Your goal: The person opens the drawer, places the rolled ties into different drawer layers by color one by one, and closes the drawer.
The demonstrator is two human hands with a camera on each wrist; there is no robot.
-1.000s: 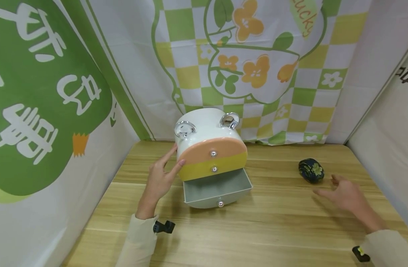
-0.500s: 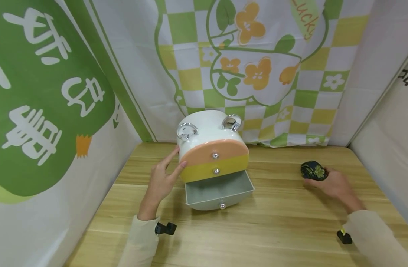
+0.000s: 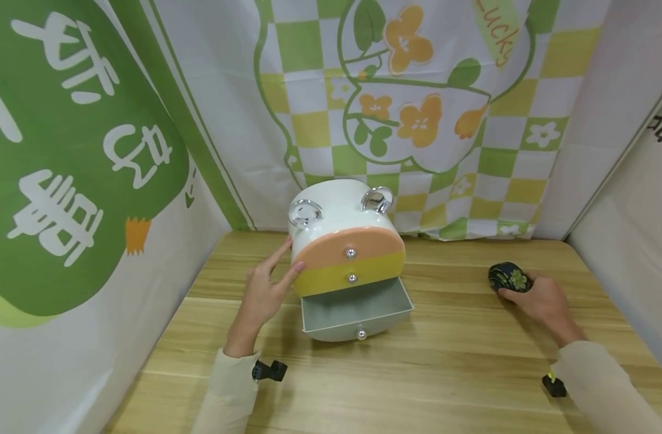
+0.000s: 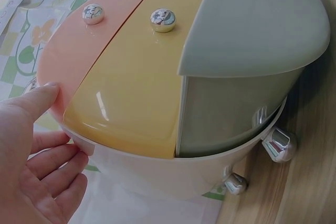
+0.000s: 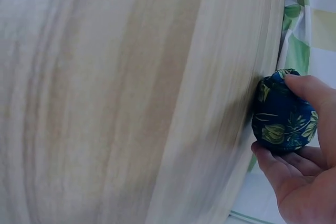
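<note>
A small drawer cabinet (image 3: 336,208) with a white body and silver ear-shaped rings stands left of centre on the wooden table. Its orange and yellow drawers are closed, while the grey-green bottom drawer (image 3: 352,331) is pulled out with nothing in it. My left hand (image 3: 262,295) rests on the cabinet's left side, thumb against the edge of the orange front (image 4: 89,40), fingers fairly straight along the white side wall. On the right, my right hand (image 3: 544,300) grips a rolled dark blue bundle of floral fabric (image 5: 283,116) between thumb and fingers, low at the table.
The wooden table (image 3: 444,361) runs up to a green-and-yellow checked curtain (image 3: 504,163) at the back. A printed green-and-white cloth (image 3: 81,181) hangs at the left, and a pale one (image 3: 634,199) at the right. Silver feet (image 4: 280,144) stick out under the cabinet.
My right hand has moved left to the fabric bundle and closed its fingers and thumb on it. The left hand stays on the cabinet; the head view has shifted slightly.
</note>
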